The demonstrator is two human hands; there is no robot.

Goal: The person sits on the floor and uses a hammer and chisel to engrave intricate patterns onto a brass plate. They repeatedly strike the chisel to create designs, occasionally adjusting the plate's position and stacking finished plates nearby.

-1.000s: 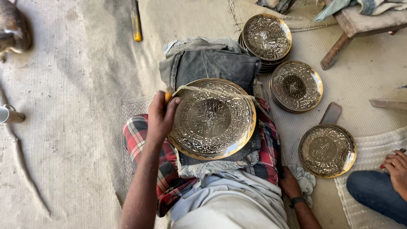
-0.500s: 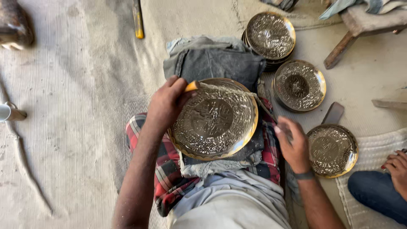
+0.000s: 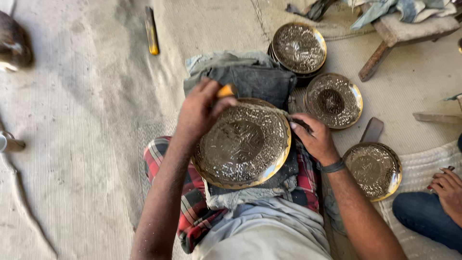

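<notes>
A round engraved brass plate [image 3: 240, 144] lies tilted on my lap, on grey cloth over a red checked cloth [image 3: 187, 202]. My left hand [image 3: 199, 113] is at the plate's upper left rim and grips a small tool with an orange handle [image 3: 225, 90], its tip hidden under the fingers. My right hand [image 3: 313, 137] sits at the plate's right rim with its fingers curled over the edge and over something dark there.
More engraved plates lie on the mat: a stack [image 3: 298, 48] at the back, one [image 3: 333, 100] beside it, one [image 3: 373, 169] at my right. Another person's hand [image 3: 447, 190] and blue-trousered knee are at far right. A wooden stool leg [image 3: 373, 65], a yellow-tipped tool [image 3: 151, 31] and folded grey cloth [image 3: 250, 74] lie around.
My right hand came into view and moved up to the plate's right rim. My left hand shifted along the top left rim with the orange-handled tool.
</notes>
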